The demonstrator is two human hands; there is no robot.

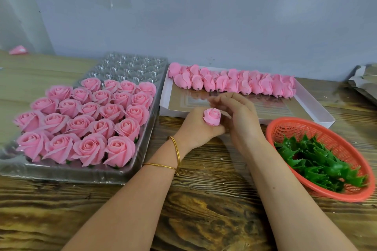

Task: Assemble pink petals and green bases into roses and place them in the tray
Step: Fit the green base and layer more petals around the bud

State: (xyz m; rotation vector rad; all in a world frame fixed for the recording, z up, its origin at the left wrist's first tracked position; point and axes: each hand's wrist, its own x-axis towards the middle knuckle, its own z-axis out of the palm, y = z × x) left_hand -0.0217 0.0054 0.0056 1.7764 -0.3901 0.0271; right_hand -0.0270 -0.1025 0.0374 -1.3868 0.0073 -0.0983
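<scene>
My left hand [199, 128] grips a pink rose bud [212, 116] from below, over the wooden table in the middle of the view. My right hand [238, 116] is beside it, fingers curved toward the bud and blurred; whether they touch a petal is unclear. A clear plastic tray [134, 169] at the left holds several finished pink roses [85, 118], with empty cells at its far end. A white box [318, 114] behind the hands holds a row of pink petal buds [232, 82]. At the right, a red basket [346, 193] holds several green bases [318, 161].
The wooden table [204, 199] runs up to a grey wall. A stray pink petal piece [18, 50] lies at the far left by the wall. Folded cardboard [365, 81] sits at the far right edge.
</scene>
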